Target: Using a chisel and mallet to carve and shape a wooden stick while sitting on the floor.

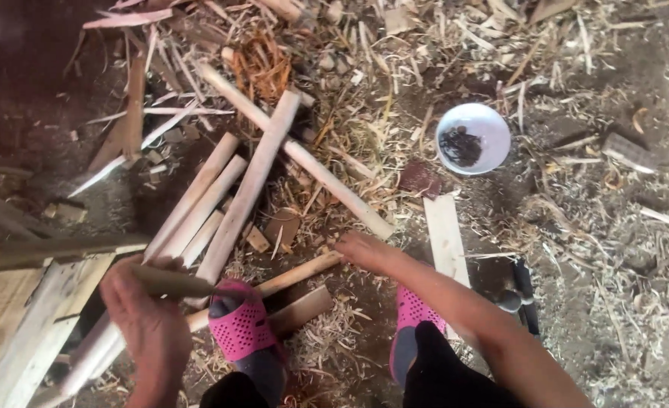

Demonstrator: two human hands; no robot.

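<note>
My left hand grips the wooden handle of a tool at the lower left, above my left pink perforated shoe. My right hand reaches down to the end of a thin round wooden stick that lies on the ground between my feet; the fingers rest on its tip. My right pink shoe stands beside my forearm. Several long split wooden staves lie criss-crossed just ahead of the stick.
A white bowl with dark bits inside sits on the ground at the upper right. A flat pale board lies beside my right arm. Planks fill the lower left. Wood shavings and chips cover the dirt floor.
</note>
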